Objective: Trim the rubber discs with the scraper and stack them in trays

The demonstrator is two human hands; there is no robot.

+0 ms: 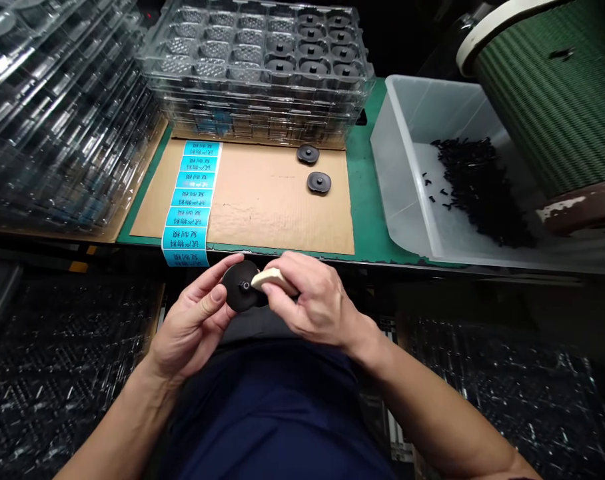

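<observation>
My left hand [195, 320] grips a round black plastic part [237, 297] by its edge, in front of the table's near edge. A small raised stub shows at the part's middle. In my right hand [317, 300] is a cream-coloured, flat-edged tool [273, 279], whose kind I cannot make out. Its tip is close to the stub; whether they touch I cannot tell. Two similar black parts, one farther back [308, 155] and one nearer [319, 183], lie on the cardboard sheet [262, 207].
Blue labels [188, 200] run down the cardboard's left side. Behind stands a stack of clear trays [252, 73], the top one partly filled with black parts. More trays [57, 113] rise at left. A translucent bin [412, 193] holds small black pieces; a green conveyor belt [547, 73] slopes above it.
</observation>
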